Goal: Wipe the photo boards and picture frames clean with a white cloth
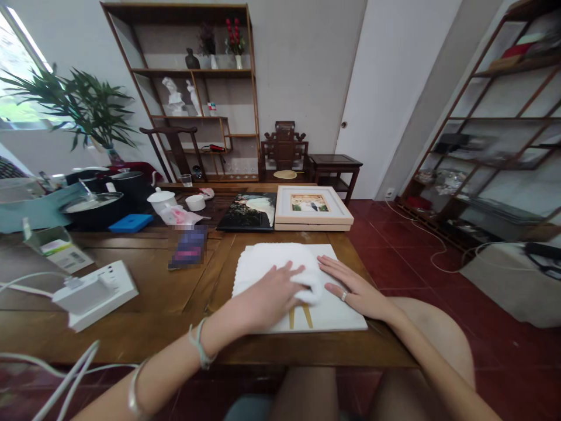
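Observation:
A white cloth [263,260] with a scalloped edge is spread over a flat white board [346,318] at the table's front edge. My left hand [274,295] presses on the cloth, fingertips spread over it, with a bunched fold of cloth around the fingers on its right side. Two gold-coloured strips on the board show just below this hand. On the board's right side lies my right hand [357,289], its fingers stretched out flat and their tips close to the cloth; it wears a ring. Part of the board is hidden under cloth and hands.
Behind the board stand a light wooden picture frame [313,222] and a dark picture panel [249,210]. To the left are a blurred-out purple item [189,247], a white power strip [99,295] with cables, a small open box [59,245], a blue box [130,223] and white cups.

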`<state>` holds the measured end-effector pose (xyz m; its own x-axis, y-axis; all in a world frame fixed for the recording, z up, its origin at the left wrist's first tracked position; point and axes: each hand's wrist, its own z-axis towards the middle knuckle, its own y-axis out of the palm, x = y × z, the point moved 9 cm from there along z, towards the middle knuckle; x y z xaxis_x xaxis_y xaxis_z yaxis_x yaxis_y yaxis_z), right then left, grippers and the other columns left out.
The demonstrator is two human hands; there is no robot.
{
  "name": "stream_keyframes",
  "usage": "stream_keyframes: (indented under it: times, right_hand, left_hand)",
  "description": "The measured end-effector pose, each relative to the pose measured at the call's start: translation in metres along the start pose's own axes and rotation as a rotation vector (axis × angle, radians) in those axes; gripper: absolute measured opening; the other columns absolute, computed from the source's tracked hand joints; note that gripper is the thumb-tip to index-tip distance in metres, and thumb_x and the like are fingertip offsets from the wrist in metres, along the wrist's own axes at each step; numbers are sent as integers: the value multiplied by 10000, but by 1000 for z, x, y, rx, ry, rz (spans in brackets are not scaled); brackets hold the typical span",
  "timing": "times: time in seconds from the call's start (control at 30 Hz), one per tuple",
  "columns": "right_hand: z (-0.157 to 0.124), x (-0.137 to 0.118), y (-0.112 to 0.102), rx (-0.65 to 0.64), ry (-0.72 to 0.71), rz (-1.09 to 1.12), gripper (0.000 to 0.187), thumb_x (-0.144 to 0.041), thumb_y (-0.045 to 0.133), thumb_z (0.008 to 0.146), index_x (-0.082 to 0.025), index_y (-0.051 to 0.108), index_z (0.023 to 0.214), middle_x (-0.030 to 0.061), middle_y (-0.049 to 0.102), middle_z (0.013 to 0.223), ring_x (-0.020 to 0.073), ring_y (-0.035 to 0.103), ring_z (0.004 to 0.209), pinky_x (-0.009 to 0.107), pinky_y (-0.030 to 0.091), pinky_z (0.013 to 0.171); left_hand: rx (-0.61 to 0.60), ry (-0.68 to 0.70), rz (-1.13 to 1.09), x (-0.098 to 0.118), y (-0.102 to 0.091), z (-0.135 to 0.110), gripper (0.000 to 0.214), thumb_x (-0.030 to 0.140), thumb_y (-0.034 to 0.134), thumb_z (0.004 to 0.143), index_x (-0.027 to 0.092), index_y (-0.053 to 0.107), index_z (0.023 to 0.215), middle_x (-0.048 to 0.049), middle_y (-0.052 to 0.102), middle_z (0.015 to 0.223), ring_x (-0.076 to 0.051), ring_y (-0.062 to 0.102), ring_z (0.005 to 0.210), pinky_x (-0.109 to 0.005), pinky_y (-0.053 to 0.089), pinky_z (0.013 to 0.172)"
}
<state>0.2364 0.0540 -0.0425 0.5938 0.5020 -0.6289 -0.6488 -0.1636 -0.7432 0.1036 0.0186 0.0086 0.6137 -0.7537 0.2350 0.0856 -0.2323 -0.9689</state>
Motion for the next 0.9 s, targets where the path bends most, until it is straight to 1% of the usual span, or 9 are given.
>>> stream_keyframes:
  times: [0.13,0.2,0.27,0.37,0.5,0.6,0.7,0.8,0.9]
  right_hand:
    - [0,-1,0,-10,4,-5,494,-468,443,901,-318,402,1370,-2,307,1491,240,232,1384,488,203,1138]
    - [0,-1,-1,2,15,-10,505,-466,441,901,-302,394,1377,10,312,1489,238,241,1381,484,203,1139]
    - [0,0,-1,23,21,-11,508,-458,424,910,-278,387,1384,25,327,1483,237,256,1376,480,207,1139]
    - [0,1,-2,64,19,-24,508,-446,398,921,-265,371,1395,38,332,1480,240,262,1373,484,213,1137]
    - [0,6,-4,106,27,-46,510,-442,354,930,-242,367,1399,58,327,1482,248,272,1369,489,224,1134]
    - [0,8,-4,113,29,-40,482,-401,314,943,-225,396,1384,70,353,1468,240,292,1362,481,228,1136]
    - [1,8,-4,118,12,-21,453,-345,305,944,-236,419,1369,64,388,1449,234,309,1354,487,231,1134]
    - [0,7,-5,115,-8,-2,452,-310,323,935,-233,421,1369,64,391,1446,240,312,1352,496,237,1128]
    - [0,6,-5,101,-12,0,454,-303,373,916,-232,437,1360,68,382,1451,247,305,1356,493,241,1125]
  left_hand:
    - [31,-16,22,-35,-13,33,321,268,334,959,227,588,1151,-30,548,1296,-245,405,1275,-394,323,1046]
    - [51,-54,64,-48,-12,46,327,278,325,960,212,599,1125,-45,549,1290,-261,402,1268,-415,335,1028]
    - [71,-76,89,-50,-10,54,329,279,328,957,202,607,1114,-70,506,1334,-295,362,1289,-466,330,1017]
    - [88,-118,130,-36,-5,56,319,226,368,933,192,601,1147,-118,430,1394,-357,319,1303,-556,309,999]
    - [21,-180,240,3,12,40,340,153,457,858,150,610,1162,-166,363,1434,-435,269,1314,-624,297,981]
    - [-50,-107,294,44,32,20,321,201,491,837,130,652,1105,-187,348,1438,-478,271,1299,-656,302,965]
    - [-29,-23,305,75,43,6,295,254,508,834,178,684,1059,-163,363,1435,-470,325,1278,-656,342,941]
    - [-11,-42,289,76,41,7,298,245,478,852,186,680,1063,-149,371,1434,-456,338,1276,-648,353,934]
    - [-43,-127,283,55,33,23,327,210,474,845,139,649,1112,-167,346,1445,-454,301,1295,-625,346,950]
